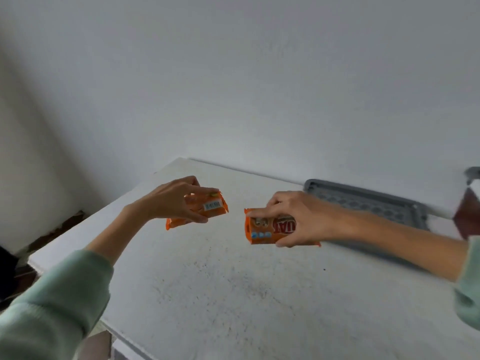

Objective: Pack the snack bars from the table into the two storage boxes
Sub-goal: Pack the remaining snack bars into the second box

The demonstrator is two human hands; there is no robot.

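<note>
two orange snack packs are held above the white table (pixel 233 294), near its far edge. the left pack (pixel 210 207) shows a white barcode label; the right pack (pixel 262 227) shows red letters and cookie pictures. the left hand (pixel 172 200) pinches its pack between thumb and fingers, and the right hand (pixel 304 216) does the same. a grey perforated lid (pixel 368 201) lies flat at the far right edge.
</note>
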